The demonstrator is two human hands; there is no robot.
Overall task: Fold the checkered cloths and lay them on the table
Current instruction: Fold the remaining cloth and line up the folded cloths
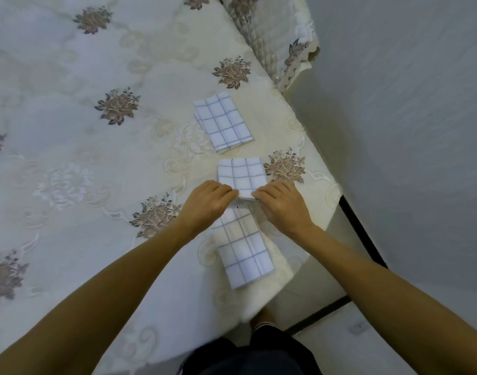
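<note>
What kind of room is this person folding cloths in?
Probably a home dining area: a cream tablecloth embroidered with flowers, what looks like a chair in a quilted floral cover beside it, and a folded checkered cloth laid out on top.

Floral-clothed table [69, 77]; perhaps three checkered cloths [222, 123]

Bare tablecloth [69, 117] is left free from eight to eleven o'clock of the left hand [207, 201]. At twelve o'clock the way is taken by the middle cloth [241, 174], gripped by both hands, and beyond it, lying apart, a far cloth [222, 123]. At six o'clock a stretch of checkered cloth [244, 250] is laid between the forearms. At three o'clock of the right hand [280, 204] the table edge [332, 201] is met, then the wall [408, 131].
</note>
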